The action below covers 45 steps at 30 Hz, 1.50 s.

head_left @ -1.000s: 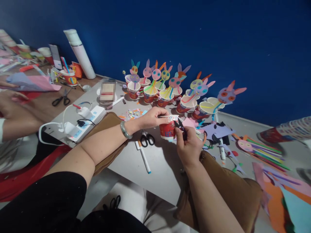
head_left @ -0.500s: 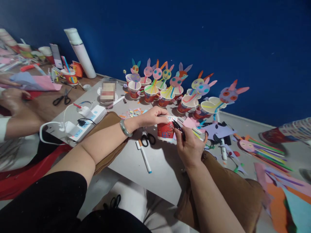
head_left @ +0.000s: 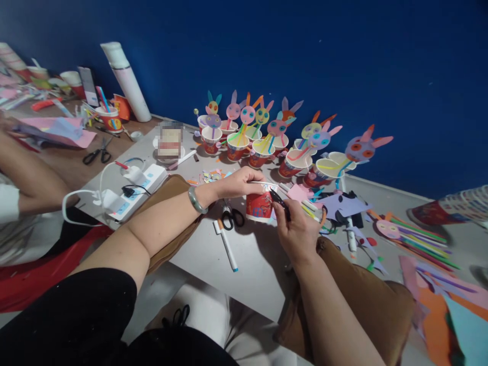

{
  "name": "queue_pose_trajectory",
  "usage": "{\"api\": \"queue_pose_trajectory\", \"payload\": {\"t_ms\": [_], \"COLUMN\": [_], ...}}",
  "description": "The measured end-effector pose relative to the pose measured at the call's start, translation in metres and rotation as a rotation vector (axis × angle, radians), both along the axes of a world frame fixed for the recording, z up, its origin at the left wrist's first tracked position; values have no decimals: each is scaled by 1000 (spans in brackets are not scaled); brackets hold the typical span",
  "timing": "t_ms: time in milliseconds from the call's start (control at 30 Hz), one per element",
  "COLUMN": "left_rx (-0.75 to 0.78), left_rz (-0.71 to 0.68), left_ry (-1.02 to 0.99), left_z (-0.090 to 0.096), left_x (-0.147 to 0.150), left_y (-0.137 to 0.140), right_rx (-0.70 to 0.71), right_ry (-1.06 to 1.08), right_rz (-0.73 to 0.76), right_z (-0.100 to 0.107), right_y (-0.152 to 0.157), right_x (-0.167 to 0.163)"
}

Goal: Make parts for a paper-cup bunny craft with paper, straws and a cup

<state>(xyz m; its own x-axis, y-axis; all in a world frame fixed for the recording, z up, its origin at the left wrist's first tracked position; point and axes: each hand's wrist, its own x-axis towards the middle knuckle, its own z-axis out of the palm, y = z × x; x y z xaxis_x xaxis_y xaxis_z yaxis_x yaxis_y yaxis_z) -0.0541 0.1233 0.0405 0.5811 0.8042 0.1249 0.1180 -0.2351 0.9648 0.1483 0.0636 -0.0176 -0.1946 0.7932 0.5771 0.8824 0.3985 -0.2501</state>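
Observation:
My left hand grips a red paper cup by its rim, with the thumb on the outside. A slim black pointed tool, its exact kind unclear, is pinched in my right hand. Its tip is at the cup's side just below the white rim. Black-handled scissors lie left of the cup. In front of them rests a white marker with a blue end. Behind the cup, paper cups with bunny-faced cutouts stand in rows.
Brown cushions lie under both forearms. At left are a white power strip, a tall white flask and a co-worker's arm. Paper scraps, stacked cups and coloured sheets lie right. A blue wall stands behind.
The cup has turned slightly in my left hand, and the black tool's tip stays by its rim. At left, the co-worker's arm and the paper there have shifted.

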Motion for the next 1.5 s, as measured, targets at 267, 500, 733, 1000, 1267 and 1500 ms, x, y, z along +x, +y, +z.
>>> {"api": "queue_pose_trajectory", "payload": {"t_ms": [267, 500, 733, 1000, 1267, 1500], "left_rx": [-37, -59, -70, -73, -100, -99], "left_rz": [-6, -12, -15, -27, -51, -32], "left_ry": [-20, -19, -12, -21, -28, -22], "left_z": [-1, -2, -2, -5, -3, -4], "left_x": [0, -1, -1, -3, -4, -2], "left_y": [0, 1, 1, 3, 3, 4], "right_rx": [-1, 42, 57, 79, 98, 160], "right_ry": [-51, -101, -128, -160, -145, -183], "right_rz": [-16, -31, -33, -37, 13, -7], "right_z": [1, 2, 3, 2, 4, 4], "right_y": [0, 1, 1, 1, 0, 1], "right_x": [2, 2, 2, 3, 3, 3]}}
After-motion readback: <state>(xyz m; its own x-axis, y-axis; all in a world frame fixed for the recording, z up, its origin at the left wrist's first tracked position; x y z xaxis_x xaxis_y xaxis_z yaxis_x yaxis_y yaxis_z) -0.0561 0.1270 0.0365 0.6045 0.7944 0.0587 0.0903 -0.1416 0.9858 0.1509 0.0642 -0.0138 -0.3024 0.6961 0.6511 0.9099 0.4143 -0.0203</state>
